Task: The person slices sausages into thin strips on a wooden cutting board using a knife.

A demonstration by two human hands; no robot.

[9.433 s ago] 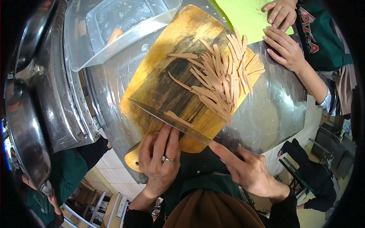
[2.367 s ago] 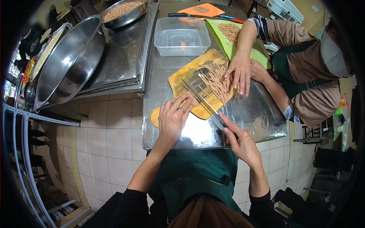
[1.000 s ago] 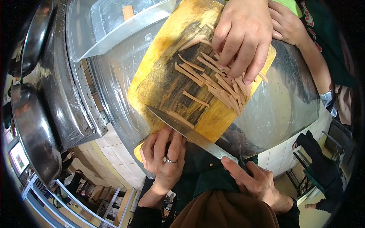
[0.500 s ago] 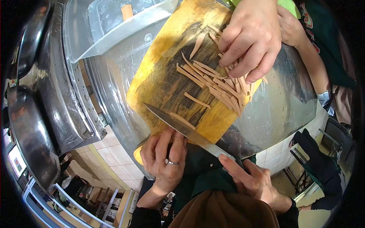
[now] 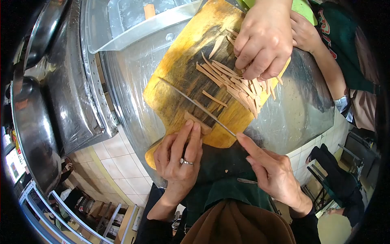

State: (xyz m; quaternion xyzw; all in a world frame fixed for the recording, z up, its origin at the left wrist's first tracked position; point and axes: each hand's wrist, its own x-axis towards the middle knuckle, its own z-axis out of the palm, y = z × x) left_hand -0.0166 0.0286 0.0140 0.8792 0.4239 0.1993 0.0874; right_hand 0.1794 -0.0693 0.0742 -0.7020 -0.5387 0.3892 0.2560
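Observation:
My left hand steadies a small pinkish-brown food slab with its fingertips, on the near part of a worn yellow cutting board. In my right hand is a kitchen knife, index finger stretched along it; the handle is mostly hidden. Its blade stands edge-on, just beyond the slab. A thin strip lies against the blade, and a single cut strip rests farther out. Several more strips form a loose pile on the board's right side.
A co-worker's hand reaches onto the pile, and their other hand is by a green item. A clear plastic tub with one brown piece stands at the upper left. Plastic film covers the table; metal pans are at left.
The knife has turned from showing its broad side to edge-on and moved beyond the slab, which now shows more fully under my left fingertips. The view has shifted slightly.

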